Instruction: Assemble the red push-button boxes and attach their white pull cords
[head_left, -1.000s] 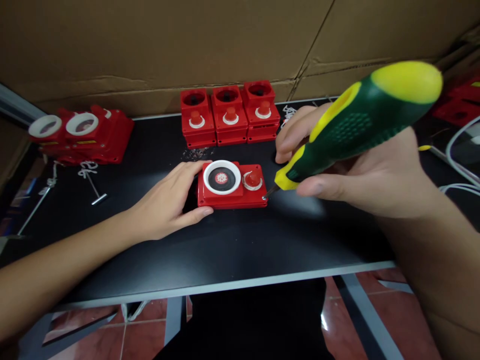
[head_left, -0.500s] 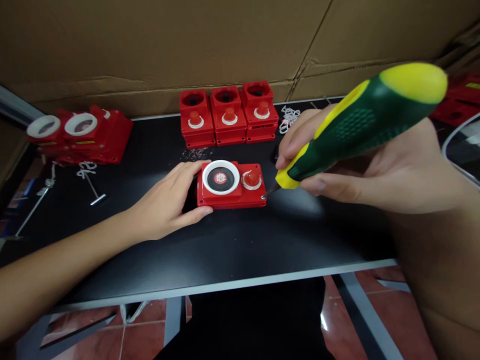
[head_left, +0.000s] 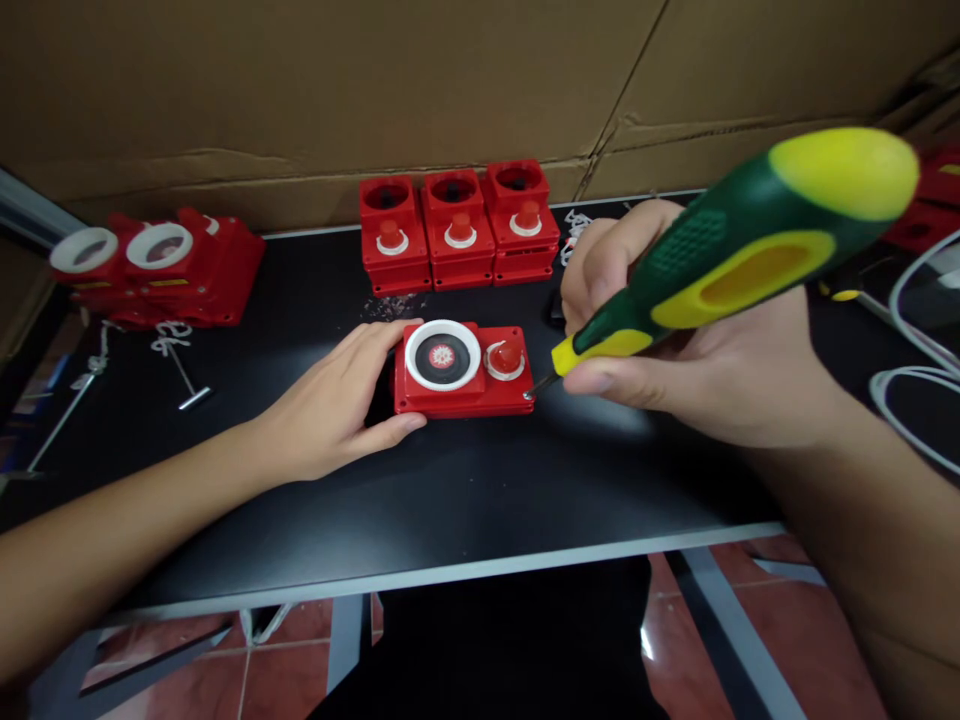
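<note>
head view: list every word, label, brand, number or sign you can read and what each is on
No words or numbers are readable.
Red-and-white emblem on the held red unit: starburst-like; any lettering too small.
Yellow label on the red units at left: too small.
Yellow label at far right: too blurred.
Screwdriver: no lettering visible.

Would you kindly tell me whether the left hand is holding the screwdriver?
No, the right hand grips the screwdriver, while the left hand holds the nearest red unit by its end.
</note>
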